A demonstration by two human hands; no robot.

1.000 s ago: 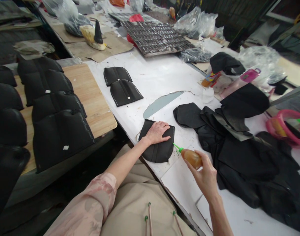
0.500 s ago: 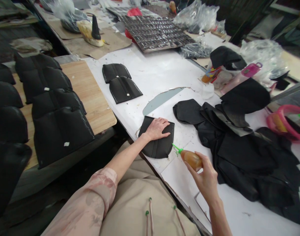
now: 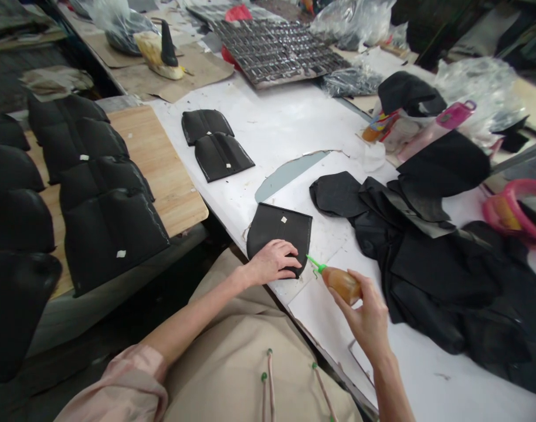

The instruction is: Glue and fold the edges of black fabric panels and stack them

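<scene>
A black leather-like piece (image 3: 270, 229) with a curved near edge and a small pale label lies on the white-covered table by my lap. My left hand (image 3: 274, 261) rests on its near part with fingers spread, pressing it down. In my right hand (image 3: 370, 316) is a squeeze bottle (image 3: 341, 285) of amber liquid, gripped between thumb and fingers. Its thin green nozzle (image 3: 314, 263) points left, the tip at the piece's right edge. Whether liquid is coming out cannot be made out.
Left, a wooden board (image 3: 171, 187) carries several finished-looking black pieces (image 3: 114, 234). Two similar ones (image 3: 224, 155) lie farther up the table. To the right spreads a heap of black material (image 3: 439, 275), with a pink basket (image 3: 514, 217) and pink bottle (image 3: 439, 129) beyond. A dark patterned sheet (image 3: 281, 50) lies at the back.
My left hand has slid down toward the near edge of the black piece, uncovering its pale label. The bottle in my right hand stays almost in place, its nozzle tip still at the edge.
</scene>
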